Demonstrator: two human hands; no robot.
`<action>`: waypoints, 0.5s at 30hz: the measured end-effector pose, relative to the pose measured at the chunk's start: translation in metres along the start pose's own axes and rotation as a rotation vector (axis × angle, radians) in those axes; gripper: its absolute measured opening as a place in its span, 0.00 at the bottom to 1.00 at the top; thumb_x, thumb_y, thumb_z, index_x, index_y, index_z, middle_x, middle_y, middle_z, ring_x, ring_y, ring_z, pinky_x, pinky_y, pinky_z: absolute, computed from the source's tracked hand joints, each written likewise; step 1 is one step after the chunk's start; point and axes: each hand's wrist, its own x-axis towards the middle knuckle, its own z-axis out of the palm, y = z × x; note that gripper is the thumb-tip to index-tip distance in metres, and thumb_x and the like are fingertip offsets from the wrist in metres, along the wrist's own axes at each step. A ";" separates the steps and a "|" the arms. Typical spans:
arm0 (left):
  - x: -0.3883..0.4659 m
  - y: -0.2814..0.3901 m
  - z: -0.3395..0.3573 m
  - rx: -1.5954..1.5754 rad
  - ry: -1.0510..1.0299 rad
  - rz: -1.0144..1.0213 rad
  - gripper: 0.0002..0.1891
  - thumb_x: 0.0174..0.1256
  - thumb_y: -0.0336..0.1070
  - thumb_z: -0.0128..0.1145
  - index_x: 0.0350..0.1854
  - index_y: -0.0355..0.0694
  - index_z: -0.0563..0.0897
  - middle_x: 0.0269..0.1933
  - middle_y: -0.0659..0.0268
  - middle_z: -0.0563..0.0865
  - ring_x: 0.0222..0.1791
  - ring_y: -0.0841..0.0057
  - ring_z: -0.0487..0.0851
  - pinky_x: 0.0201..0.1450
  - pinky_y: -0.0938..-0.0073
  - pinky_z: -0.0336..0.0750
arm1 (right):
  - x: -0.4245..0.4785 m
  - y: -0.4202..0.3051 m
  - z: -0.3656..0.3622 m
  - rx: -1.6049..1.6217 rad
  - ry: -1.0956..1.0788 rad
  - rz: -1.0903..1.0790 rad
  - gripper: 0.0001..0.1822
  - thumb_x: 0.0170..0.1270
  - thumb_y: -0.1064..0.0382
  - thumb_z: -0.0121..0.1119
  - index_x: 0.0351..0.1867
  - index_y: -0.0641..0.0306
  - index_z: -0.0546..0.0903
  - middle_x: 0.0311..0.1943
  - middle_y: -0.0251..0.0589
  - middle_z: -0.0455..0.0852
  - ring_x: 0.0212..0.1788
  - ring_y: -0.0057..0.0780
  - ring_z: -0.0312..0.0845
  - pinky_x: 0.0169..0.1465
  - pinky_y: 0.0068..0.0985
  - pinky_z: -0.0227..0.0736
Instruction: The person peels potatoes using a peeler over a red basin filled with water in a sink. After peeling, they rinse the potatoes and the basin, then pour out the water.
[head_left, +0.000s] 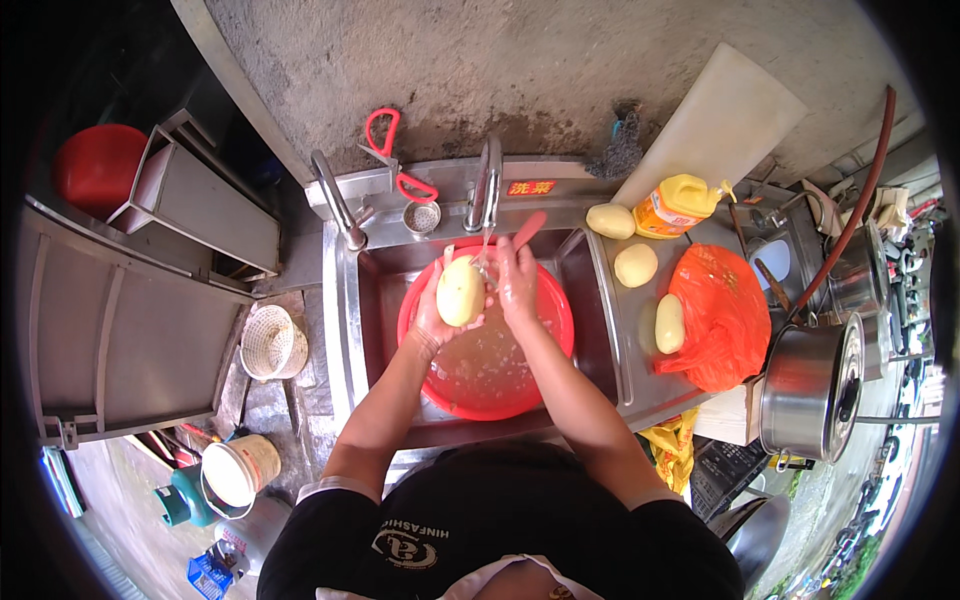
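My left hand (437, 311) holds a large peeled potato (460, 291) above a red plastic basin (562, 330) of cloudy water, which sits in a steel sink. My right hand (517, 281) is just to the right of the potato, wet, under the faucet (491, 180). A tool with a red handle (529, 230) sticks out from behind its thumb and palm; its head is hidden or blurred by the running water. More peeled potatoes (636, 265) lie on the steel counter to the right, one of them (669, 324) against a red plastic bag (724, 315).
A second faucet (337, 202), red-handled scissors (390, 154) and a sink strainer (421, 217) are along the sink's back edge. On the right are a yellow detergent jug (679, 206), a leaning cutting board (716, 120) and a steel pot (802, 390). White basket (274, 343) at left.
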 end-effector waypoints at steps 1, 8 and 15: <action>0.001 0.003 0.006 0.005 0.043 -0.008 0.35 0.62 0.73 0.40 0.59 0.50 0.75 0.50 0.63 0.82 0.47 0.62 0.82 0.37 0.54 0.80 | -0.008 -0.001 0.000 -0.092 -0.102 -0.081 0.16 0.70 0.54 0.54 0.46 0.65 0.75 0.30 0.32 0.79 0.34 0.15 0.76 0.33 0.15 0.70; 0.002 -0.002 0.002 0.150 0.052 -0.092 0.30 0.63 0.71 0.42 0.54 0.53 0.78 0.44 0.62 0.85 0.38 0.63 0.85 0.31 0.58 0.81 | 0.014 0.005 -0.002 -0.420 0.105 -0.281 0.15 0.67 0.56 0.57 0.36 0.67 0.73 0.26 0.41 0.79 0.29 0.28 0.76 0.34 0.29 0.71; 0.007 0.002 0.001 0.112 0.138 -0.023 0.28 0.68 0.67 0.38 0.55 0.52 0.77 0.47 0.64 0.84 0.41 0.62 0.84 0.32 0.58 0.81 | -0.006 0.009 0.005 0.020 -0.056 -0.200 0.15 0.70 0.55 0.54 0.38 0.68 0.76 0.28 0.33 0.79 0.29 0.18 0.71 0.35 0.21 0.69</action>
